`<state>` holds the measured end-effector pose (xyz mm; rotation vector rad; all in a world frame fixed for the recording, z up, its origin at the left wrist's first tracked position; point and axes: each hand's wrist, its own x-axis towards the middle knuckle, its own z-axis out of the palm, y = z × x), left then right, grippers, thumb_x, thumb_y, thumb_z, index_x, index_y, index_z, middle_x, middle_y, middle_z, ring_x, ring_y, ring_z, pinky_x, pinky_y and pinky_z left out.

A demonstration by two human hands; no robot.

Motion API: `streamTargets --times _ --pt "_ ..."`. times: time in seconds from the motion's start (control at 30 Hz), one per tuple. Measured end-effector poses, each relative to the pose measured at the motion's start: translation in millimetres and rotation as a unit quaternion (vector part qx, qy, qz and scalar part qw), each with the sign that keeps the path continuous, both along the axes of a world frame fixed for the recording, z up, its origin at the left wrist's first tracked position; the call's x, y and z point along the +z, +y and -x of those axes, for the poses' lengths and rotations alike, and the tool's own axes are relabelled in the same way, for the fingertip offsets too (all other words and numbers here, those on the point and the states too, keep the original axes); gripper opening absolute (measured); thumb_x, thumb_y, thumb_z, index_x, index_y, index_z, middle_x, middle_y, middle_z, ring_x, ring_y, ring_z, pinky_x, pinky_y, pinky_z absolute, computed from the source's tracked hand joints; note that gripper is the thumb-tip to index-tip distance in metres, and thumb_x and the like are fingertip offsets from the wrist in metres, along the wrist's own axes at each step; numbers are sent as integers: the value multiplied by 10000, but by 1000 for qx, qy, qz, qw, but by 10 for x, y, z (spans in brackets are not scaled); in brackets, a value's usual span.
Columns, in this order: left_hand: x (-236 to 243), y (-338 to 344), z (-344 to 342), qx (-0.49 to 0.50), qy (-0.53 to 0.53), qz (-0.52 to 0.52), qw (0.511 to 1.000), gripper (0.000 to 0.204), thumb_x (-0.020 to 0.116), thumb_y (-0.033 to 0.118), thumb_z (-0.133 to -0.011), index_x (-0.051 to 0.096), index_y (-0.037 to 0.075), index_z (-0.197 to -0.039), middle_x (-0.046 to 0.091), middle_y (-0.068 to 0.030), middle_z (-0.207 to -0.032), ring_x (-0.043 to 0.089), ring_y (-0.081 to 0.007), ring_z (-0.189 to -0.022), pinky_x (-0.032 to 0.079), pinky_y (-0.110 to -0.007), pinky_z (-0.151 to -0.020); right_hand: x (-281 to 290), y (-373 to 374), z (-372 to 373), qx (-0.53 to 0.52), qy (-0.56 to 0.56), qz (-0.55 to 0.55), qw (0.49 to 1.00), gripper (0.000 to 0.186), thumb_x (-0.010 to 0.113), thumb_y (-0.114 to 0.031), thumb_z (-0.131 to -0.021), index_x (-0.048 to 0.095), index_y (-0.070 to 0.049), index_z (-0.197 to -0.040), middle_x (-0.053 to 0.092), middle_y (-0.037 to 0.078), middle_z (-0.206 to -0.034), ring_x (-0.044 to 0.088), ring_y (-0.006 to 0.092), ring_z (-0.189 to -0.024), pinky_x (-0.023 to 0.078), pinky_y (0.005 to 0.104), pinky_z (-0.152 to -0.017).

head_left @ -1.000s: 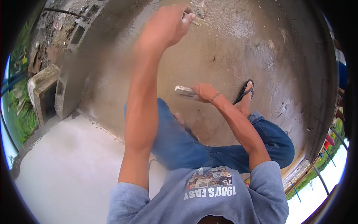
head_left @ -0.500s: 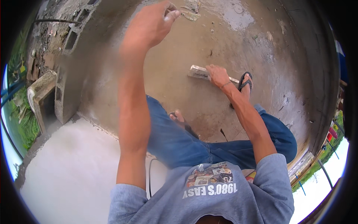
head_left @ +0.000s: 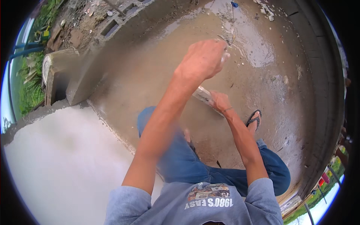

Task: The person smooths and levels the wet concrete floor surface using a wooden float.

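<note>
My left hand is raised over the wet, muddy-brown cement surface, its fingers curled closed. What they hold, if anything, is hidden; a small scrap shows just past the fingertips, and I cannot tell whether it touches them. Lower and to the right, my right hand grips a pale, long-bodied hand float that lies flat on the wet surface. The left forearm passes near the float's far end. Cement smears mark the float.
Black flip-flops are on my feet, on the wet surface. Hollow blocks edge the left side, beside a wooden frame. A smooth white slab fills the lower left. A dark wall curves along the right.
My left hand has moved right and nearer to me, closer to the float. The right hand keeps its grip while the float has turned slightly. The view has shifted, showing more of the far floor.
</note>
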<state>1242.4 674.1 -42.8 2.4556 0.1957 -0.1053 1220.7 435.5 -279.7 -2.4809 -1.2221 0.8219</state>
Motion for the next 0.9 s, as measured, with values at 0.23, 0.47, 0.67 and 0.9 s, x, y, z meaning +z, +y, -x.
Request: streamTargets --times 0.23,0.47,0.67,0.9 --pt "-34 -237 16 -52 -30 11 998 273 640 272 -941 652 9 -1013 694 -202 -935 668 -400 -926 532 -501 -798 259 459 -694 -61 1 -105 993 507 666 -282 -917 537 -60 -1353 587 217 -1345 595 360 -1189 473 471 -963" --pt "-131 -384 -60 -52 -53 -1 997 224 679 235 -894 669 14 -926 700 -196 -870 700 -361 -853 549 -478 -742 -535 675 645 -15 321 -87 943 417 571 -305 -995 562 -66 -1336 594 103 -1339 515 229 -1225 379 434 -1053" --pt "-173 -340 22 -16 -105 21 994 128 657 140 -834 690 26 -882 709 -176 -830 708 -354 -834 549 -465 -734 -317 589 -208 -129 150 -110 974 429 621 -278 -960 567 -39 -1312 638 113 -1238 567 246 -1135 417 433 -1004" --pt "-185 -159 -32 -1 -129 28 991 95 663 111 -788 700 37 -836 712 -172 -816 713 -343 -811 546 -456 -711 545 786 -638 -236 156 -229 931 442 652 -246 -941 567 -20 -1310 655 125 -1206 590 249 -1103 444 423 -979"
